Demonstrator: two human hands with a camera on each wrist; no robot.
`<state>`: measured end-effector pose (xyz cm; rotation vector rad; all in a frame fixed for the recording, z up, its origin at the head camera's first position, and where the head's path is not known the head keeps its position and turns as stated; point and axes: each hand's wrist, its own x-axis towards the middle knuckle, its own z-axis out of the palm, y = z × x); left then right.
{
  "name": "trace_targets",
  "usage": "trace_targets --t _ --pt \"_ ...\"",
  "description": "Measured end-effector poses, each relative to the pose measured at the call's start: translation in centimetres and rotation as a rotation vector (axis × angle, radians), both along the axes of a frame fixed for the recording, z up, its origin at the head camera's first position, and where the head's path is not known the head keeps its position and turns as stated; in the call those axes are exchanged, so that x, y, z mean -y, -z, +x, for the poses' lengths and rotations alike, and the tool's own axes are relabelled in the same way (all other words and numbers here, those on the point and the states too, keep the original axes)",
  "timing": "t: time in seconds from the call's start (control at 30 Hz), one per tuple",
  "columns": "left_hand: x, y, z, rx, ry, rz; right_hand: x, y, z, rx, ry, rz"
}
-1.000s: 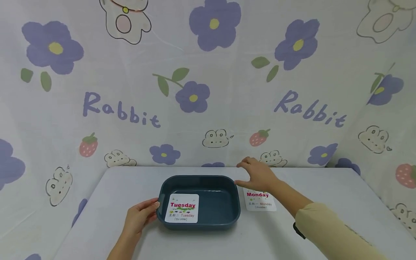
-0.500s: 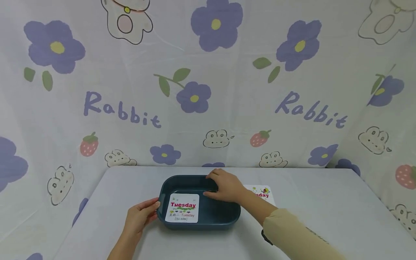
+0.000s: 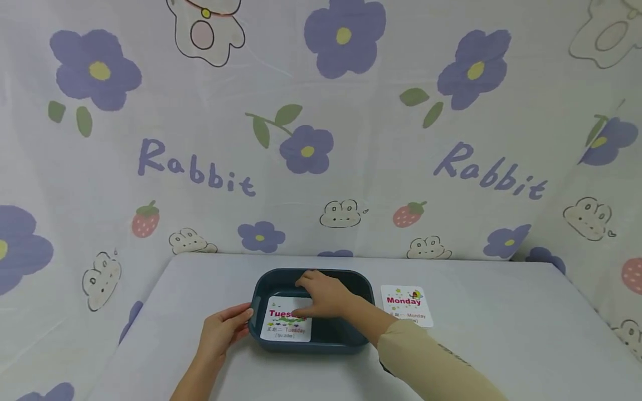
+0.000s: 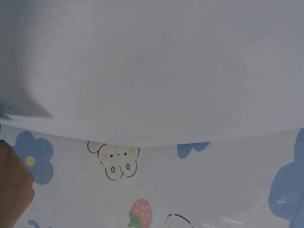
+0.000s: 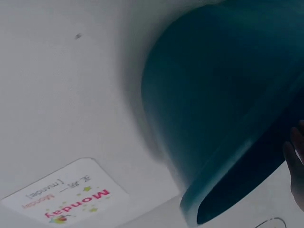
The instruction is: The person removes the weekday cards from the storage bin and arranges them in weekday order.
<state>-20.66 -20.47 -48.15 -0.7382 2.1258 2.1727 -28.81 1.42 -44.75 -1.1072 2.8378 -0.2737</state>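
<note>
A dark teal rectangular tray [image 3: 311,348] stands on the white table. Inside it, at the left, lies a white card printed "Tuesday" [image 3: 281,330]. The left hand [image 3: 220,331] grips the tray's left rim; the left wrist view catches only part of that hand [image 4: 14,185] at its edge. Over the tray, the right hand [image 3: 323,295] reaches with spread thumb and fingers, the thumb covering part of the word on the card. Whether it touches the card cannot be told. The right wrist view has the tray's outer wall [image 5: 204,95] and a few fingers [image 5: 298,166].
A second card, printed "Monday" [image 3: 406,305], lies face up on the table [image 3: 481,334] just right of the tray. Behind the table hangs a white cloth [image 3: 371,167] with purple flowers, rabbits and strawberries.
The right hand has moved left, from above the Monday card, across the tray to the Tuesday card. The left hand keeps its grip on the rim. The view has shifted slightly.
</note>
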Motion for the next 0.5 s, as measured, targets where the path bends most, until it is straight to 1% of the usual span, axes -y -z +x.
trace_targets --t 0.1,0.3,0.5 --pt "0.0 0.0 0.1 0.0 -0.001 0.006 0.7 0.5 0.1 0.024 0.008 0.038" --pt "0.1 0.0 0.2 0.001 -0.004 0.009 2.0 1.5 0.8 0.077 0.003 0.102" --pt "0.0 -0.1 0.4 -0.015 0.001 -0.004 2.7 2.0 1.2 0.07 -0.009 0.131"
